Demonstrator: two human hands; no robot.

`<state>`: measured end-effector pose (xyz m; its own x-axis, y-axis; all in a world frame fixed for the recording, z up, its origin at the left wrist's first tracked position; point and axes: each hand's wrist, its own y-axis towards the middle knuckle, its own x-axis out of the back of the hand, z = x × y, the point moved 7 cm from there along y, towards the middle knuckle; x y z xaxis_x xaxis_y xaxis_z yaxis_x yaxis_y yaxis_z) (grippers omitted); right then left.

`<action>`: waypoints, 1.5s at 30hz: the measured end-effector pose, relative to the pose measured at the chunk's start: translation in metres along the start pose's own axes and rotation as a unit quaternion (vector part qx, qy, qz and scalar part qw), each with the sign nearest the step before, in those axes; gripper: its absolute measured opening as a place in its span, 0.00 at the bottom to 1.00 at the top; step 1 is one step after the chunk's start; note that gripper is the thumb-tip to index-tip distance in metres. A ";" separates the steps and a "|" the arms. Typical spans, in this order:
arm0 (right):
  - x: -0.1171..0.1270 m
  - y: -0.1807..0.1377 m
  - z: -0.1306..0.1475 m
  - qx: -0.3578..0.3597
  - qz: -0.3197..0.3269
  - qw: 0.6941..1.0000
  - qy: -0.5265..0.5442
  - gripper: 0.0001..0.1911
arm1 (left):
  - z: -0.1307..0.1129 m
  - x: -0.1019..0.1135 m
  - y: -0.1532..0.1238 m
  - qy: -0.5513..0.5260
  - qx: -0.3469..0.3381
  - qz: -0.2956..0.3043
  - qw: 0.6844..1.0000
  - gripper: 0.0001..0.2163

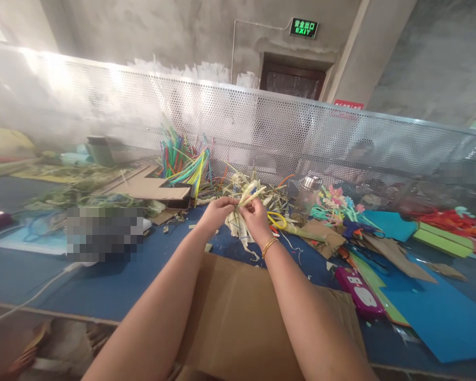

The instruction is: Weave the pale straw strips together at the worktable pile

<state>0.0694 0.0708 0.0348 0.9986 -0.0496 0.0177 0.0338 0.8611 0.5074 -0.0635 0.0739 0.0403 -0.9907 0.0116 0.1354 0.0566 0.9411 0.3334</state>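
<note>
Both my hands meet over the middle of the table. My left hand (221, 210) is closed, its fingertips pinching a bundle of pale yellow-green husk strips (250, 193). My right hand (257, 218) grips the same strips from the other side, fingers closed and nearly touching the left ones. The strips stick up and to the right above my fingers, and a pale end (238, 228) hangs below them. Just behind lies a heap of dry husk scraps (275, 198). A pair of scissors with yellow handles (276, 220) is beside my right hand.
A brown cardboard sheet (238, 312) lies under my forearms. Colourful pipe cleaners (178, 159) stand at the back; a glass jar (310, 193) is right of the heap. Farther right are paper flowers (337, 203), a purple box (359, 291) and blue sheets (440, 307). A perforated metal screen (222, 116) borders the table.
</note>
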 end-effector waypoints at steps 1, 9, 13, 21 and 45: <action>0.002 0.001 -0.003 -0.010 -0.006 1.000 0.012 0.09 | 0.002 -0.001 -0.001 -0.033 0.025 0.011 0.999 0.11; 0.004 0.003 -0.004 -0.039 -0.013 0.991 0.127 0.13 | 0.008 -0.007 -0.006 -0.155 0.085 0.065 0.982 0.17; 0.005 0.002 -0.006 -0.053 -0.038 0.989 0.135 0.13 | 0.009 -0.005 -0.005 -0.170 0.079 0.045 0.981 0.17; 0.013 0.004 -0.011 -0.020 -0.080 0.997 0.010 0.14 | 0.007 -0.002 -0.001 -0.156 0.048 0.000 0.987 0.18; 0.000 -0.014 0.066 0.257 0.038 0.902 -0.344 0.07 | 0.008 0.006 0.000 -0.219 0.072 -0.040 0.972 0.16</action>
<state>0.0663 0.0253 0.0842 0.7294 -0.4554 0.5105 -0.2334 0.5358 0.8114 -0.0704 0.0769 0.0333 -0.9504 0.0498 -0.3070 -0.0096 0.9819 0.1891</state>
